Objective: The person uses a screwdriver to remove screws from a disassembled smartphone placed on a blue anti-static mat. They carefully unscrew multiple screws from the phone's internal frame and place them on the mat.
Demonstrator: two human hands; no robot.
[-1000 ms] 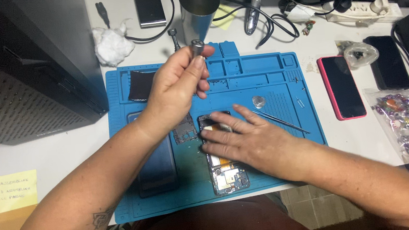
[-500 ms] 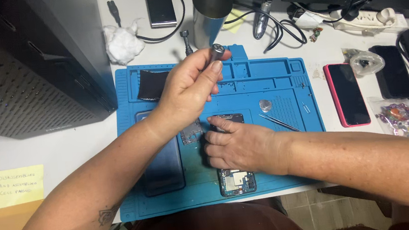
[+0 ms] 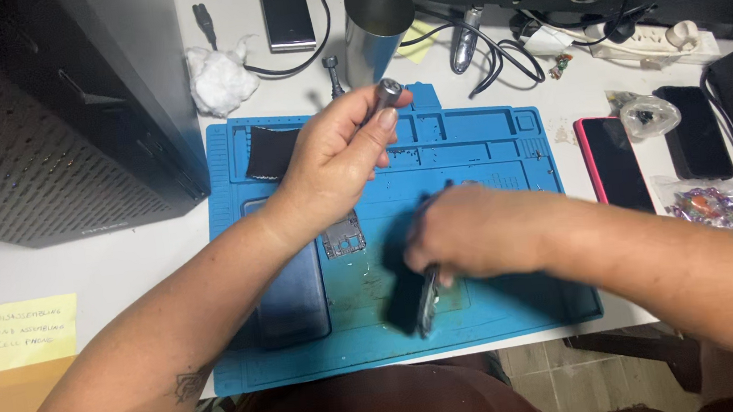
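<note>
Left hand (image 3: 335, 160) gripping silver screwdriver (image 3: 386, 95), right hand (image 3: 468, 241) clutching dark phone body (image 3: 420, 295) (blurred, tilted on edge), blue mat (image 3: 486, 145)

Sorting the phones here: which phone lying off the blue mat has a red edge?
The phone just right of the blue mat; the others off the mat are plain black.
</note>
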